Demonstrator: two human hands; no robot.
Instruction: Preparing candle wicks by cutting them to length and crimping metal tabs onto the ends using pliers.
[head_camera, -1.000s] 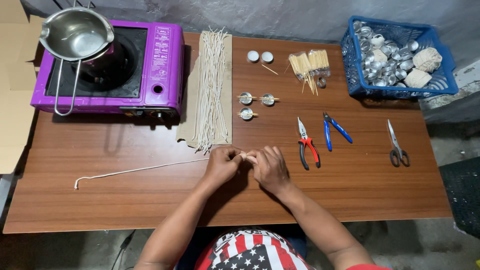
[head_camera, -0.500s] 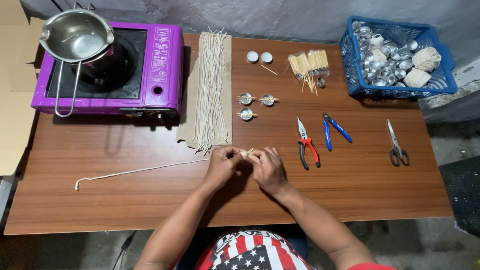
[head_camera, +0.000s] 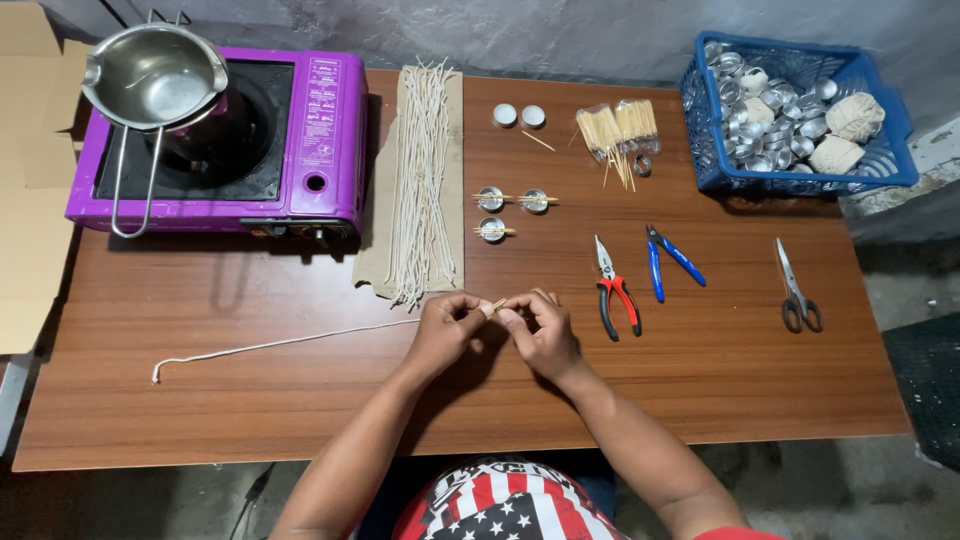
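since a second ago both hands have lifted slightly, baring a thin wooden stick (head_camera: 497, 303) at their fingertips. left hand (head_camera: 447, 327) and right hand (head_camera: 542, 332) pinch it with the white cord (head_camera: 280, 342) end over the desk (head_camera: 250, 400) front; binding seems underway, and the next move likely calls for a steady pinch.

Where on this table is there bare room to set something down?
Bare wood lies right of the scissors and along the near edge under the cord. It is crowded between the wick strands, toothpicks and pliers.
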